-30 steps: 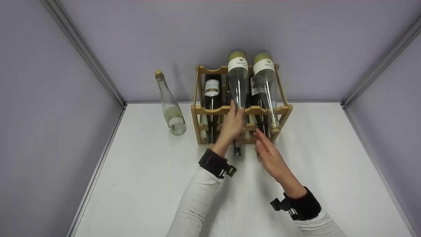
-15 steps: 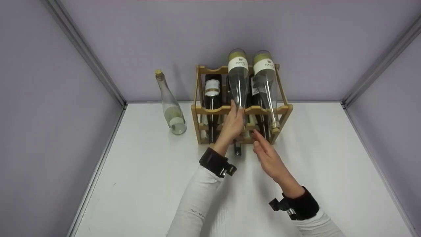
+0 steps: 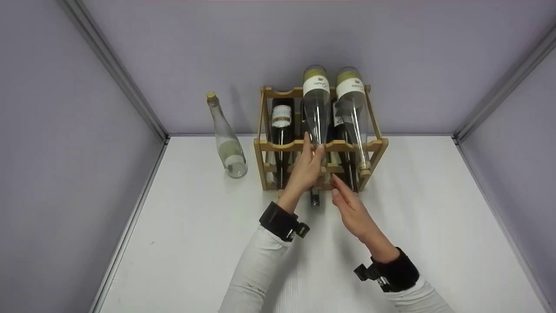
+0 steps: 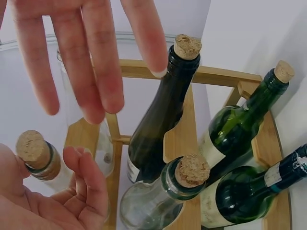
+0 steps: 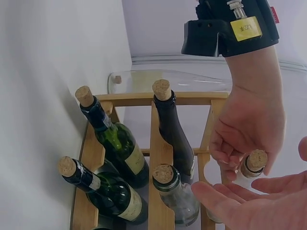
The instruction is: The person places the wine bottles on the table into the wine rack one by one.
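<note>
My left hand [image 3: 306,171] is at the neck of a clear wine bottle [image 3: 317,104], which lies neck-down on top of a wooden wine rack [image 3: 282,145]. In the right wrist view, the left hand's fingers [image 5: 225,151] curl loosely round this neck, just below its cork [image 5: 257,159]. The left wrist view shows a small gap between its fingertips and the glass. My right hand [image 3: 356,217] is held open in front of the rack, fingers extended and holding nothing. Beside the first bottle on the rack lies a second clear bottle [image 3: 351,104].
Dark wine bottles [image 3: 282,117] fill slots lower in the rack. Left of it, another corked clear bottle [image 3: 230,152] stands on the white table [image 3: 195,243]. Grey panels [image 3: 278,39] close in the back and sides.
My left hand has shifted slightly toward me, its fingers a little more spread. The right hand has drifted slightly left and toward me. Bottles and rack keep their places.
</note>
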Available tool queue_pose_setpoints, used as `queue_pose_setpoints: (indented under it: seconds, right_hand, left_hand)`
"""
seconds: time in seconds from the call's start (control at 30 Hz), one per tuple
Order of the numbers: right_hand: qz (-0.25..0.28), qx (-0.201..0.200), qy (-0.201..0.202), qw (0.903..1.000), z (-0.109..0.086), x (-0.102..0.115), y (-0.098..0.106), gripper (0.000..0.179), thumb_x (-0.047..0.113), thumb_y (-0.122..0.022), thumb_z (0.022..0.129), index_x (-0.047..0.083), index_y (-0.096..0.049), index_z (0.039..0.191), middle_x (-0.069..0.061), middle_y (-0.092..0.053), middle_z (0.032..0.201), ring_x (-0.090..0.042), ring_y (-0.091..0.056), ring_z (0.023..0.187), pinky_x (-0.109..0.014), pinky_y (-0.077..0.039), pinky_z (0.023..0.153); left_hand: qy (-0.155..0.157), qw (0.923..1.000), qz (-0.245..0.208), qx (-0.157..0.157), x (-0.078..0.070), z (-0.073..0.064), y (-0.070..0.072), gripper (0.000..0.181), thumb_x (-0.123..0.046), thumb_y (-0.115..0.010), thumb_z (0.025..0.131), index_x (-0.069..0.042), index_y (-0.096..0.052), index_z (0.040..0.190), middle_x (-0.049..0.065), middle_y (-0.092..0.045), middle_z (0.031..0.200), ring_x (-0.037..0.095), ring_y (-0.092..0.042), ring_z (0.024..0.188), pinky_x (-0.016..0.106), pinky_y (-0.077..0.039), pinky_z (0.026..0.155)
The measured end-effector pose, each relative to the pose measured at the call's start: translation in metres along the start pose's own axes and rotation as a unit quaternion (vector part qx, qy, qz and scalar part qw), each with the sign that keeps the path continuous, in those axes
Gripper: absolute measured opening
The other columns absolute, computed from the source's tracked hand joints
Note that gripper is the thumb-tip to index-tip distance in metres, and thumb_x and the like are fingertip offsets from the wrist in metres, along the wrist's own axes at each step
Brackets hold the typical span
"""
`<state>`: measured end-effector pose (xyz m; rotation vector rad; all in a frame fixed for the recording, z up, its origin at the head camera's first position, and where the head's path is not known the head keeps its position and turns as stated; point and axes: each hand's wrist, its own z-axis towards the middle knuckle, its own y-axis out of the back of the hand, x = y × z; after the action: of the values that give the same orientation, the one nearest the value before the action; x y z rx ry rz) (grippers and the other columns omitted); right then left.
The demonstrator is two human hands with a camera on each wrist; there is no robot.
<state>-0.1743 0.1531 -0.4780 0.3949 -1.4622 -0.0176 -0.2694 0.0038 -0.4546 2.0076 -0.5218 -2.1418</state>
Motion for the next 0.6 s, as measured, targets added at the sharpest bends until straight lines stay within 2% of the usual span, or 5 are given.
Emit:
queue_pose_setpoints:
  seconds: [0.13,0.23,0.3,0.47,0.6]
  right_hand:
    - [-0.007,-0.001,-0.007,0.9999,-0.001,-0.002,-0.003,0.056,0.03,-0.037,0.108,0.005,-0.023,0.156,-0.019,-0.03,0.155,-0.033,-0.031,0.141,-0.046,-0.036,0.108]
    - [-0.01,0.003,-0.015,0.9998,-0.001,-0.003,-0.006,0.057,0.03,-0.038,0.108,0.003,-0.022,0.155,-0.019,-0.029,0.156,-0.033,-0.031,0.141,-0.047,-0.035,0.108]
    - [-0.011,0.009,-0.02,0.9997,-0.001,-0.004,-0.009,0.058,0.031,-0.038,0.108,0.001,-0.022,0.155,-0.02,-0.027,0.156,-0.034,-0.03,0.141,-0.047,-0.033,0.11]
    - [-0.042,0.029,-0.03,0.9982,-0.001,-0.006,-0.015,0.06,0.035,-0.038,0.108,0.002,-0.022,0.155,-0.018,-0.024,0.158,-0.034,-0.024,0.143,-0.052,-0.025,0.113]
    - [-0.056,0.044,-0.029,0.9971,-0.001,-0.007,-0.021,0.06,0.037,-0.039,0.107,0.006,-0.022,0.156,-0.016,-0.026,0.158,-0.033,-0.026,0.143,-0.054,-0.026,0.111]
  left_hand:
    - [-0.013,0.9999,0.004,-0.003,0.001,-0.007,0.005,0.072,-0.049,-0.034,0.105,-0.014,-0.001,0.159,0.017,-0.067,0.106,0.026,-0.066,0.084,0.04,-0.051,0.083]
    - [-0.026,0.9996,-0.011,-0.002,0.004,-0.013,0.009,0.071,-0.048,-0.034,0.106,-0.014,0.0,0.159,0.008,-0.06,0.07,0.018,-0.053,0.053,0.032,-0.048,0.059]
    - [-0.037,0.9985,-0.04,-0.004,0.007,-0.018,0.012,0.071,-0.047,-0.035,0.106,-0.014,-0.002,0.159,0.007,-0.055,0.062,0.016,-0.048,0.048,0.029,-0.043,0.051]
    - [-0.057,0.9937,-0.09,-0.033,0.018,-0.029,0.02,0.065,-0.043,-0.036,0.106,-0.014,-0.012,0.159,0.009,-0.061,0.066,0.016,-0.051,0.047,0.026,-0.044,0.049]
    - [-0.075,0.9927,-0.066,-0.067,0.028,-0.036,0.027,0.057,-0.038,-0.036,0.107,-0.013,-0.023,0.157,0.009,-0.066,0.077,0.019,-0.056,0.055,0.029,-0.045,0.052]
